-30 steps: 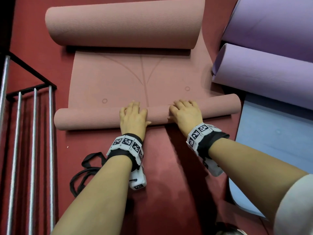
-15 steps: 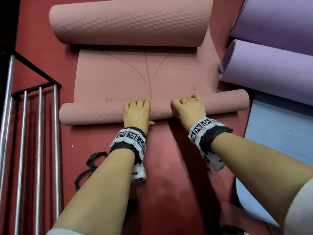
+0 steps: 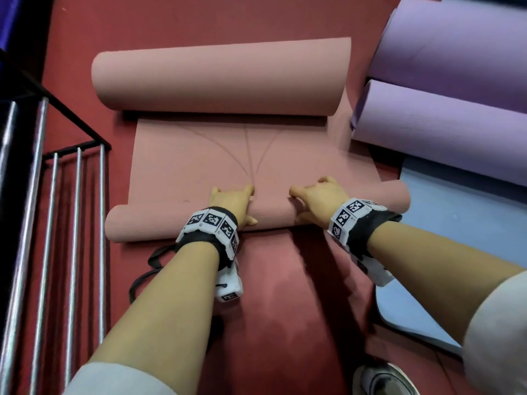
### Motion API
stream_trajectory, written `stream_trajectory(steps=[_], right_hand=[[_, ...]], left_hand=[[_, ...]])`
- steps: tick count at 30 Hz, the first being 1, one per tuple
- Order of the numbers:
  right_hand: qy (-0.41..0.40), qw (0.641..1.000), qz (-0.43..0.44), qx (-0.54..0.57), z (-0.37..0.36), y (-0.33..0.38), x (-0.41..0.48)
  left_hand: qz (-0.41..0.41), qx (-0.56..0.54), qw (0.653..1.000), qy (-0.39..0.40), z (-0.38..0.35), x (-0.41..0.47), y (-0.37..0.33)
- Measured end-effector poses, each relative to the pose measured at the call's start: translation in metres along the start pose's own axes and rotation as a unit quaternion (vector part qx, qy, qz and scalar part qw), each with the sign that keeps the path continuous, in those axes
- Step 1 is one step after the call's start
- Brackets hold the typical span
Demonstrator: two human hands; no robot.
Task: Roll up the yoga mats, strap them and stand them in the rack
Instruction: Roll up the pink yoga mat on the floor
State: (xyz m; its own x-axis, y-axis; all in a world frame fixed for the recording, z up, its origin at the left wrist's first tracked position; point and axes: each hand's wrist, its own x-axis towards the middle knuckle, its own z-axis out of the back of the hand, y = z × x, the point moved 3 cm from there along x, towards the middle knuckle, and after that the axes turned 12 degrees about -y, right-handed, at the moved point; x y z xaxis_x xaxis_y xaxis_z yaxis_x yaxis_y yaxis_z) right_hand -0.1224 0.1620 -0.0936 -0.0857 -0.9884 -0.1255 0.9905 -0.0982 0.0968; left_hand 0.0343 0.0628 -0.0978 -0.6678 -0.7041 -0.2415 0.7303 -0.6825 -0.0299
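Left hand (image 3: 231, 201) and right hand (image 3: 317, 198) now grip the pink mat (image 3: 199, 166), fingers curled over its roll, which has advanced; rolling remains unfinished.

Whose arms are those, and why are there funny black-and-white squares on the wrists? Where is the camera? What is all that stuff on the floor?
There is no machine here, just a person. The camera sits on their head and looks down, so you see their own two arms. The wristbands carry printed square patterns; the picture does not show what they are for. The left hand and right hand grip the rolled-up near end of a pink mat, whose far end is rolled too. It lies on a red floor. Purple mats and a blue mat lie on the right. A black strap is by the left arm, and a metal rack stands on the left.
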Motion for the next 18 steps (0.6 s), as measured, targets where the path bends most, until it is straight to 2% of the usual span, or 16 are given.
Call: stream_trajectory(steps=[3,7,9,12,14,18], right_hand=[[-0.036,0.998,-0.031,0.052,-0.003,-0.004,0.003],[-0.049,0.999,-0.019,-0.012,-0.006,-0.005,0.012],[-0.078,0.996,-0.037,-0.011,-0.009,-0.003,0.012],[-0.143,0.989,-0.039,0.005,-0.019,0.0,0.007],[-0.168,0.984,-0.048,-0.024,-0.022,-0.002,0.006],[-0.107,0.99,-0.049,-0.074,-0.017,-0.004,0.01]], left_hand=[[0.019,-0.017,1.0,0.006,-0.001,0.001,-0.001],[0.04,0.037,0.995,-0.088,0.0,-0.003,-0.001],[0.06,0.038,0.989,-0.129,0.0,-0.003,-0.002],[0.073,0.037,0.987,-0.14,-0.007,-0.003,-0.004],[0.084,0.024,0.984,-0.157,-0.009,-0.001,-0.002],[0.077,0.014,0.986,-0.149,-0.012,0.001,-0.003]])
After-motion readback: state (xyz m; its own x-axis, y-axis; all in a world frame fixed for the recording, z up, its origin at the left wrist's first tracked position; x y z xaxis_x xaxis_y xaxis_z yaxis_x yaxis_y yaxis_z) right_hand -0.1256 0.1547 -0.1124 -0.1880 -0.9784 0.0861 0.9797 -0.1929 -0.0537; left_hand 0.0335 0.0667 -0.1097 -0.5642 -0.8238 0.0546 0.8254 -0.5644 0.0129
